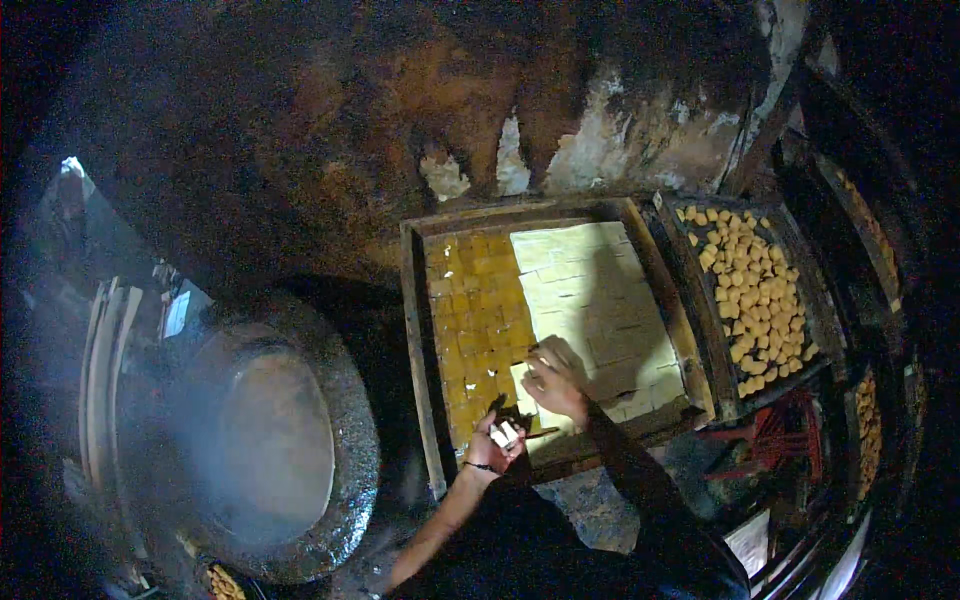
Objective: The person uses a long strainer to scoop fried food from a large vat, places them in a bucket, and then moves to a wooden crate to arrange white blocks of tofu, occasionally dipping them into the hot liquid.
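Note:
A wooden-framed tray with a woven bottom lies before me. Pale, flat blocks that look like tofu sit close together over its right part, while woven matting shows on the left. My left hand, palm up near the tray's front edge, holds small white pieces. Over the lower left edge of the pale blocks is my right hand, its fingers bent downward; whether it grips a piece cannot be told. A thin dark stick or blade shows between the hands, partly hidden.
A large round vat of steaming liquid stands at left. To the right, another framed tray holds many yellowish pieces. A red plastic stool or chair is below it. A stained wall rises behind.

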The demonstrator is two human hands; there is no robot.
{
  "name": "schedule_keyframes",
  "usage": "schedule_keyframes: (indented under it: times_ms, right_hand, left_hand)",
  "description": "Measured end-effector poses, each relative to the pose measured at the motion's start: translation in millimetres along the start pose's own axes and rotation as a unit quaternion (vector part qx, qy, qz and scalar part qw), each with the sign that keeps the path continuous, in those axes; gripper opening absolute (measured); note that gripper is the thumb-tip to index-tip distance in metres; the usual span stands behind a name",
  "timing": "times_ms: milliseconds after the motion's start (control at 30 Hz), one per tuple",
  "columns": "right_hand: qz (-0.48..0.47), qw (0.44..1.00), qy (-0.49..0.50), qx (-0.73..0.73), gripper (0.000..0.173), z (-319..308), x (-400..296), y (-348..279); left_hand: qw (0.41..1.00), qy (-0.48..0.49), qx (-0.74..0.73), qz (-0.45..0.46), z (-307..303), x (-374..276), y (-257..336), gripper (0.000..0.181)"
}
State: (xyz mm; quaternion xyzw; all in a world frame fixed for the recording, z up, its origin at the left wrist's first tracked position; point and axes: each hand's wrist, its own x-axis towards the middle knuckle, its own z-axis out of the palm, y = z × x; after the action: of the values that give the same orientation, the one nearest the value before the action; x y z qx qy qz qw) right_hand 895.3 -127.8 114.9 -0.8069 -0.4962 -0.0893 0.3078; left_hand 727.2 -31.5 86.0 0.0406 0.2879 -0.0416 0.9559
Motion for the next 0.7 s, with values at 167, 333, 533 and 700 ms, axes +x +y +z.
schedule_keyframes:
  times_ms: [167,333,533,700]
  right_hand:
    - [-0.092,0.989,-0.049,-0.103,0.036,2,15,-2]
    - [-0.071,0.975,-0.189,-0.088,0.046,-1,29,-3]
    - [-0.008,0.943,-0.273,0.190,0.038,7,22,6]
    - [0.082,0.916,-0.281,0.274,0.035,-16,30,-11]
  left_hand:
    - [0.995,-0.009,0.042,0.094,-2,-13,15,0.034]
    - [0.992,0.041,0.015,0.120,0,-16,18,0.031]
    - [0.993,0.021,0.016,0.117,-6,-9,19,0.031]
    - [0.994,0.006,0.008,0.107,23,-12,13,0.039]
